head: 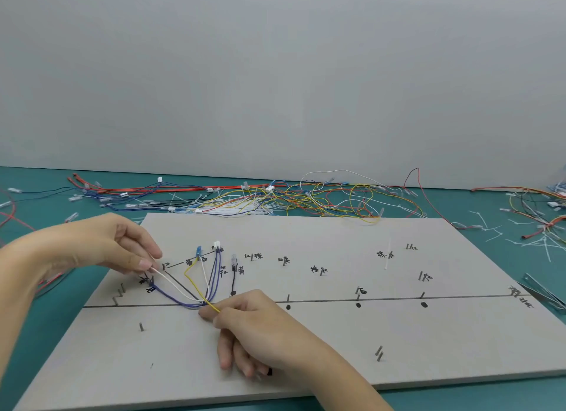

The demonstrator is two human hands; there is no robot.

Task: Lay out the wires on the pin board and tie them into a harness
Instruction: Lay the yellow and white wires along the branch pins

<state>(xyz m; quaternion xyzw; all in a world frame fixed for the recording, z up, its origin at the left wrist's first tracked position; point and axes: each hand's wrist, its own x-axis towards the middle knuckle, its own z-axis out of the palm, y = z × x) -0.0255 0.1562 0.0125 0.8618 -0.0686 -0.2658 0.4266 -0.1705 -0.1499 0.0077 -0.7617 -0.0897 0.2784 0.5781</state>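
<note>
Only a few wires (196, 291) lie on the board (306, 343), none tied, while the left hand (101, 245) pinches a white wire (171, 283) and the right hand (254, 325) a yellow one (196, 283).

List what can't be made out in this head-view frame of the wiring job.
- Right hand: how far the yellow wire runs past the pinch; fingers cover it.
- Left hand: end of the white wire, hidden by fingertips.
- Handwritten labels on the pin board: too small and blurred to read.
- Wire pile behind the board: too tangled to count.
</note>
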